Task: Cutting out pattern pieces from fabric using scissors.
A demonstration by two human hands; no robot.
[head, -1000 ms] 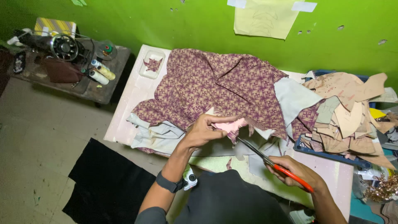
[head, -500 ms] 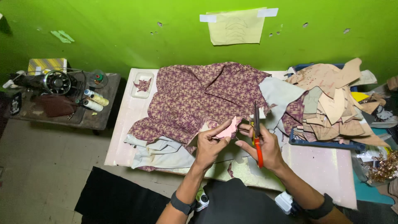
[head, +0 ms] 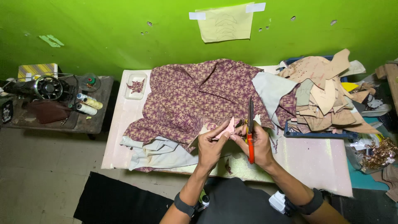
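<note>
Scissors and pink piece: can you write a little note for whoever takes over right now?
Left hand pinches a small pink fabric piece over the table's near edge.
Right hand grips orange-handled scissors, blades pointing away, beside the pink piece.
Patterned maroon cloth lies heaped behind the hands; tan cut pieces are piled to the right.
Done: many pieces lie cut.
Left: the pink piece is in hand, not set down.

Bright green wall [head: 124, 37], grey floor [head: 37, 178], pale worktable [head: 319, 166], dark side table [head: 95, 120]
</note>
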